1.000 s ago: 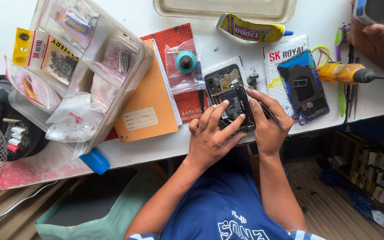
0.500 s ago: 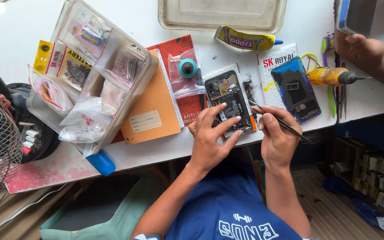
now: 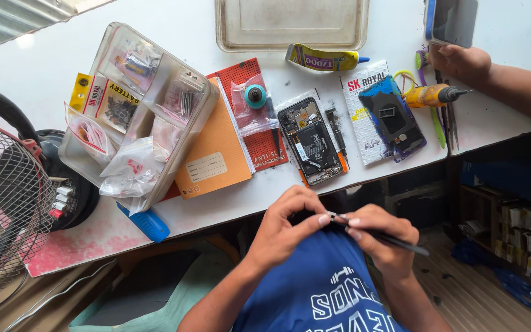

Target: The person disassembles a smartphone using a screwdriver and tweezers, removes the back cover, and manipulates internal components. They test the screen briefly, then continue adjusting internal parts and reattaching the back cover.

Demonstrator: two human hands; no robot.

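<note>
Both hands meet low in the frame's centre, off the desk (image 3: 44, 67) edge, above a blue shirt. The right hand (image 3: 383, 238) pinches dark tweezers (image 3: 381, 236), its grip closed round them, tips pointing left. The left hand (image 3: 288, 226) curls its fingertips tight at the tweezer tips; whether it holds anything I cannot tell. An opened phone (image 3: 312, 145) lies on the desk just above the hands, between an orange notebook (image 3: 213, 161) and a blue back cover (image 3: 394, 120). Another person's hand (image 3: 462, 63) rests upper right
</note>
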